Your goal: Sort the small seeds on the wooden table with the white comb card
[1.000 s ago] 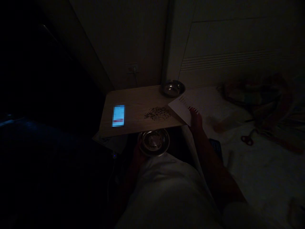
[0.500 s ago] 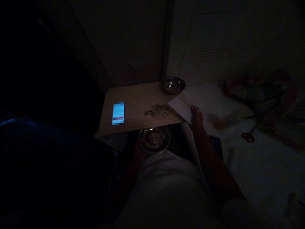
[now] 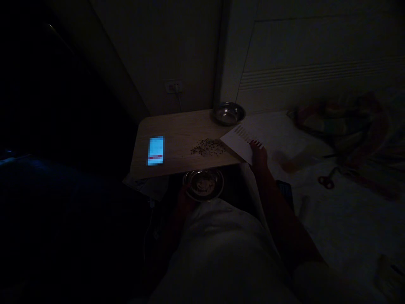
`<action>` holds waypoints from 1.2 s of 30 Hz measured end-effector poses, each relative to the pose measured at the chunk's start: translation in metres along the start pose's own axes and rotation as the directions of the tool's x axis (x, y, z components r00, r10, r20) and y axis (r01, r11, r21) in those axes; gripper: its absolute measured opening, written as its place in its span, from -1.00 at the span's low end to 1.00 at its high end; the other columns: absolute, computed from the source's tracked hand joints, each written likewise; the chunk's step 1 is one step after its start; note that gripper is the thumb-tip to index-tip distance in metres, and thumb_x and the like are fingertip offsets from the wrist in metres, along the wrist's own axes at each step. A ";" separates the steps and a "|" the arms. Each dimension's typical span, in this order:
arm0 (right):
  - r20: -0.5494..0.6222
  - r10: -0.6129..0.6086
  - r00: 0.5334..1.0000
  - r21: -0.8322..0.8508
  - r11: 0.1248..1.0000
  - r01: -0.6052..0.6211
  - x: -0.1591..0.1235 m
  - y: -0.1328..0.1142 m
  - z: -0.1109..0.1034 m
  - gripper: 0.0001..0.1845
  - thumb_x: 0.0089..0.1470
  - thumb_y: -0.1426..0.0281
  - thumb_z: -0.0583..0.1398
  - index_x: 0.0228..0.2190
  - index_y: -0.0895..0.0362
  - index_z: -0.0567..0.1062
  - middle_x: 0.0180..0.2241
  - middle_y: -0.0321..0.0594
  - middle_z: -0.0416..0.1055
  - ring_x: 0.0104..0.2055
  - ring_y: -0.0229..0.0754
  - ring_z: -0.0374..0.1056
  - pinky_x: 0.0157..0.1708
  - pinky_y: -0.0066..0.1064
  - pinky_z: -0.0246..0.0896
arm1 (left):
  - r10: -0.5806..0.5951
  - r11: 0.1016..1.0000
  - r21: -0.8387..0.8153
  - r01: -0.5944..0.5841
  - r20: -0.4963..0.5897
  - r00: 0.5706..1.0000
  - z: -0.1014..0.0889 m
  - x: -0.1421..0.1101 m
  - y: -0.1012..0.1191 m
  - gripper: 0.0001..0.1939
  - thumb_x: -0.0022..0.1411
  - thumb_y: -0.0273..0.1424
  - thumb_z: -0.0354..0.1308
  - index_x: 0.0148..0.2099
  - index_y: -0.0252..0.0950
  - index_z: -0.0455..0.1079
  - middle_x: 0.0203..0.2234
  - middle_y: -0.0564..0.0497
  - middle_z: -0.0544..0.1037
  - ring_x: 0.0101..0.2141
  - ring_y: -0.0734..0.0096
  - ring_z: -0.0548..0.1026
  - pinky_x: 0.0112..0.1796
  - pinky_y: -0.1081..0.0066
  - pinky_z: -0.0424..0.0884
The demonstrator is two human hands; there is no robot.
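In dim light, my left hand (image 3: pixel 187 197) grips the left rim of a shiny metal bowl (image 3: pixel 218 190), held just under the table's front edge. Small dark bits lie in the bottom of that bowl. My right hand (image 3: pixel 259 156) is closed on a white card (image 3: pixel 236 145) with a row of stripes along one edge. The card's left edge is close beside a scatter of small dark and pale grains (image 3: pixel 207 147) on the wooden table (image 3: pixel 177 126). What the grains are I cannot make out.
A second metal bowl (image 3: pixel 229 114) stands at the table's back right corner. A lit phone (image 3: pixel 156 150) lies on the left. On the white bed sheet (image 3: pixel 341 223) to the right are red-handled scissors (image 3: pixel 326 181), a dark phone (image 3: pixel 285 194) and bundled cloth (image 3: pixel 341 122). A plug sits in a wall socket (image 3: pixel 173 86).
The whole view has shifted slightly. Both hands keep their grips, and the grains look much the same. Dark bits in the lower bowl show more clearly now.
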State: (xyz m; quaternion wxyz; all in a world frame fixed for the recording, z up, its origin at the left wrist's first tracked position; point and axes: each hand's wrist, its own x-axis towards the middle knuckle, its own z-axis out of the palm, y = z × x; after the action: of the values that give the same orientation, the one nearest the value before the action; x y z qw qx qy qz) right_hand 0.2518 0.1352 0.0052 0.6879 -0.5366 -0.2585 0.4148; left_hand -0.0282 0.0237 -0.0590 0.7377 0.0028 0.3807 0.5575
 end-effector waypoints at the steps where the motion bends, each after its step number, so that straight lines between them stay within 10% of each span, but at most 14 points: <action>1: 0.003 0.004 1.000 0.000 1.000 -0.004 -0.001 -0.001 0.001 -0.69 -0.21 0.25 0.27 -0.40 0.13 0.38 -0.48 -0.36 0.37 -0.46 -0.29 0.29 -0.39 -0.38 0.28 | -0.014 1.000 -0.002 0.014 -0.005 1.000 0.000 0.000 0.001 -0.74 0.14 -0.39 0.09 -0.13 -0.32 0.48 -0.26 -0.10 0.62 0.10 0.04 0.36 0.15 0.05 0.17; 20: 0.269 -0.027 0.963 -0.161 0.984 0.073 -0.048 -0.009 0.048 -0.62 -0.29 0.29 0.36 -0.34 0.14 0.49 -0.37 -0.24 0.51 -0.37 -0.21 0.38 -0.33 -0.36 0.30 | -0.065 0.997 -0.040 0.060 -0.122 0.990 0.002 -0.002 0.002 -0.69 0.06 -0.44 0.12 -0.11 -0.38 0.46 -0.29 -0.15 0.62 -0.03 0.04 0.47 0.07 0.10 0.30; 36: 0.613 -0.253 0.748 -0.307 0.796 0.521 -0.060 0.005 0.111 -0.76 -0.04 0.30 0.22 -0.30 0.15 0.53 -0.28 -0.18 0.51 -0.26 -0.15 0.38 -0.18 -0.32 0.25 | -0.099 0.995 -0.049 0.093 -0.146 0.984 0.002 -0.008 0.003 -0.78 0.05 -0.43 0.15 -0.22 -0.35 0.49 -0.35 -0.13 0.62 -0.24 0.12 0.56 -0.09 0.14 0.43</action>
State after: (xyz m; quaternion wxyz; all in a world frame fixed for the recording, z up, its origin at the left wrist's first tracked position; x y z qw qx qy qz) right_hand 0.1300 0.1427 0.0381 0.5106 -0.4756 -0.6416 0.3184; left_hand -0.0300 0.0189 -0.0518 0.7331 -0.0725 0.4225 0.5280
